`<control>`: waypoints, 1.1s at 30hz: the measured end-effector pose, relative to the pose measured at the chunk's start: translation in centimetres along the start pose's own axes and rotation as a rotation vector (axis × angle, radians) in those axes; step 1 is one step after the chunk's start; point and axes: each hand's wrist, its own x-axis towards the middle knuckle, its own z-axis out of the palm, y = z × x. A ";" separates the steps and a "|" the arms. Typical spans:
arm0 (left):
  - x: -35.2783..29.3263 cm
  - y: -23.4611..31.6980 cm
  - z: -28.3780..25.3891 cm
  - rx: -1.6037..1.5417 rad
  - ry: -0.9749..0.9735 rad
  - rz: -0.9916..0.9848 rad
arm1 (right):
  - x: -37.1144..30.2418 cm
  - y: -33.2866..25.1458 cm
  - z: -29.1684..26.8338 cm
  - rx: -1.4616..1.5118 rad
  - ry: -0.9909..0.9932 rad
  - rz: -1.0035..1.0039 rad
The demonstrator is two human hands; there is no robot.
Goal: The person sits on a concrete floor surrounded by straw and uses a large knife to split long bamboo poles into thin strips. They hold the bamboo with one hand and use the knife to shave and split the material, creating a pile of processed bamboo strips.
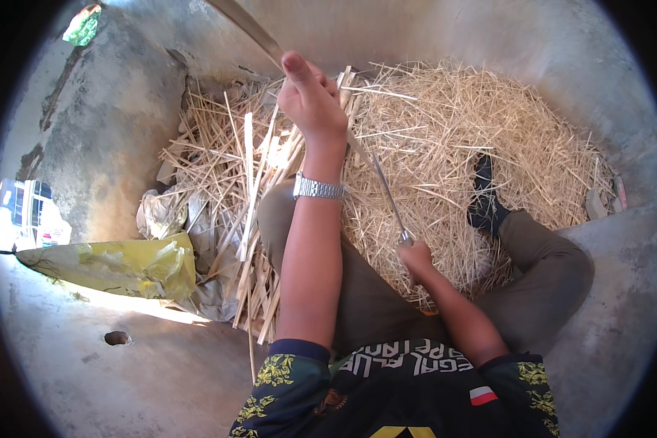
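Closed grip: right hand [415, 257] around knife [390, 197]

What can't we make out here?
All in the head view:
Strip: far end cut off by the top edge; its stretch inside the left hand hidden by that hand.
Knife: handle mostly covered by the right hand.
Watch: dial turned nearly edge-on.

From the right hand [415, 260], the air over the straw heap [423, 139] is open at twelve o'clock; knife [389, 191] and strip [248, 29] obstruct eleven, the left forearm [314, 270] nine, the foot [483, 208] two, the bent leg [551, 263] three.
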 end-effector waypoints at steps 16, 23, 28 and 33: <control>-0.1 0.2 0.4 -0.082 -0.078 -0.050 | 0.6 -3.4 -1.2 -0.131 -0.110 -0.142; 0.3 0.2 0.1 -0.057 -0.030 -0.054 | 1.4 -0.9 -2.5 -0.408 -0.005 0.046; 0.3 0.1 0.1 -0.057 -0.068 -0.045 | -1.0 -6.5 -1.5 0.108 0.030 -0.178; 0.0 0.3 0.4 -0.062 -0.077 -0.017 | -0.1 -1.3 0.1 0.255 -0.027 -0.166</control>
